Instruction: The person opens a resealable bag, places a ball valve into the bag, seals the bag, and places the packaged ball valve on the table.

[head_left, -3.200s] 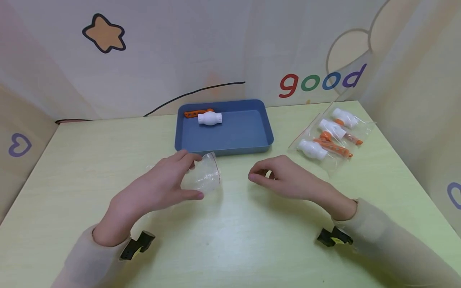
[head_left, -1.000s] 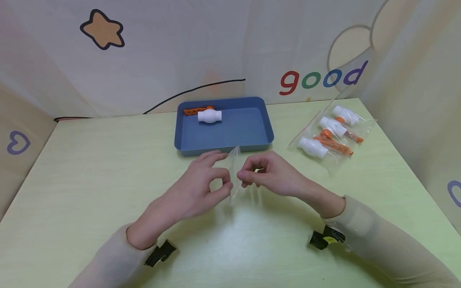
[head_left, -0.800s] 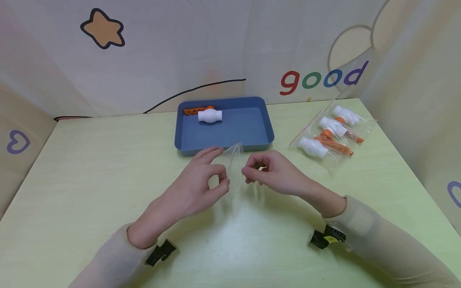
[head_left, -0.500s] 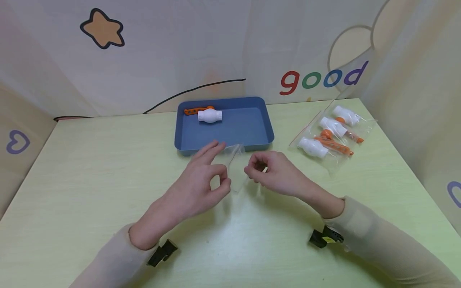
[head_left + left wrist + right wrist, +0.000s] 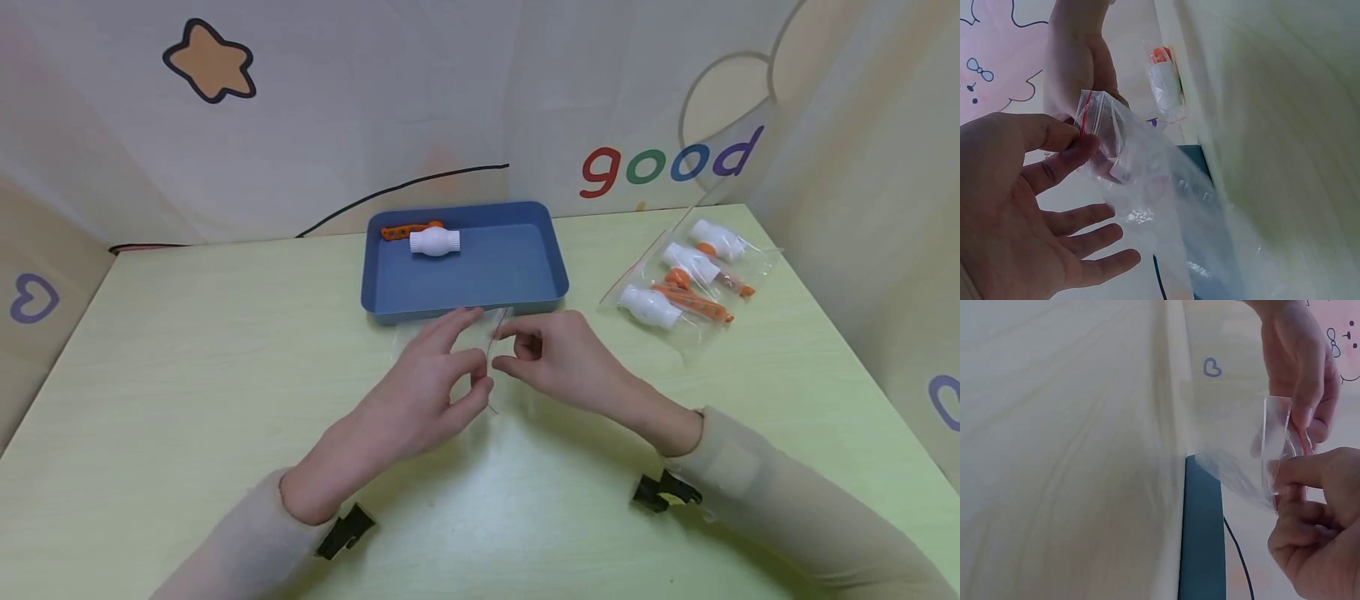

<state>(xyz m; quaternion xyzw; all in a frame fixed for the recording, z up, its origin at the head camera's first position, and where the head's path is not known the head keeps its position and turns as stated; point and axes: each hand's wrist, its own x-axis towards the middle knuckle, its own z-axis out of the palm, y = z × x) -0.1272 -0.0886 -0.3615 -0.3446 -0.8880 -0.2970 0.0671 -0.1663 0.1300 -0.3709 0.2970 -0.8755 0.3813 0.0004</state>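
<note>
A clear zip bag [image 5: 420, 331] with a red line along its mouth spans the space between my hands, in front of the blue tray. My left hand [image 5: 423, 400] pinches the mouth edge between thumb and forefinger; its other fingers stretch out along the bag, as the left wrist view shows. Opposite it, my right hand [image 5: 566, 362] has curled fingers at the same mouth edge. In the right wrist view, the right hand's fingers [image 5: 1304, 472] overlap the bag's clear strip [image 5: 1275, 431]. Nothing is visible inside this bag.
The blue tray [image 5: 495, 267] holds a white bulb-shaped plastic piece [image 5: 435, 242] and an orange perforated strip [image 5: 405, 232]. At the right lies a clear bag [image 5: 693, 333] containing several white and orange parts [image 5: 651, 307]. A patterned curtain [image 5: 360, 100] stands behind the pale table [image 5: 187, 350].
Since 3.2 seconds ago, my left hand has brought the zip bag rightward to my right hand. In the last half second, my right thumb and forefinger have spread and moved slightly left.
</note>
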